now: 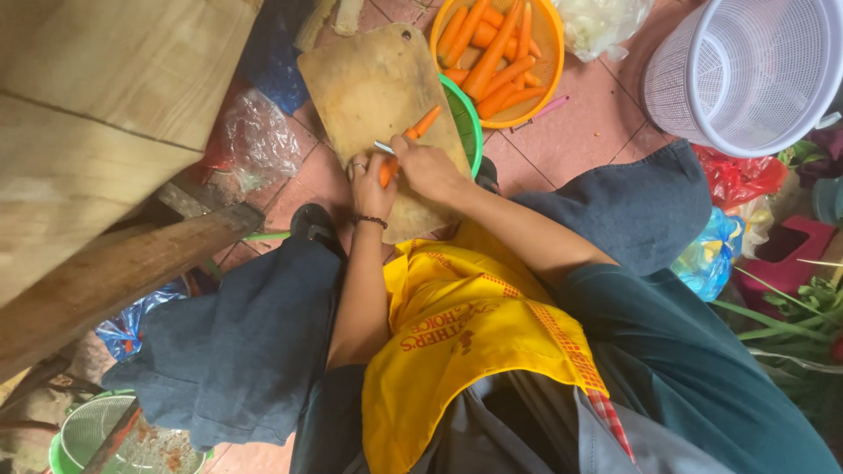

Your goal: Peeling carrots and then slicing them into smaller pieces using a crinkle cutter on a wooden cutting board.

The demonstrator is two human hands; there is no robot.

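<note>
Nearest the camera lies a yellow apron (465,351) with red printed lettering across the lap, flanked by dark blue trouser legs; the person sits low over a tiled floor (580,132). Just beyond the knees, both hands meet on a worn wooden cutting board (369,88). The left hand (371,189), with a ring and a dark bead bracelet, is closed around the near end of a peeled carrot (413,136), pinning it to the board. The right hand (430,167) is clamped on a knife (385,147), whose pale blade shows just beside the left fingers, across the carrot. The step in hand looks like slicing the carrot; the next stroke would call for keeping the left fingertips clear of the blade while steadying the carrot's far end, which points up and away.

Under the board's far right edge sits a green basin (470,123). Beyond it, an orange bowl (549,53) holds many peeled carrots. To the right stands a white plastic colander basket (746,70).

Packages: a clear crumpled bag (259,136) left of the board, a dark blue one above it, a clear bag of pale chopped matter (601,22) at the top, and red (738,175) and blue bags (707,254) at the right, near green leaves (808,307). A wooden stool or table (105,105) fills the left.
</note>
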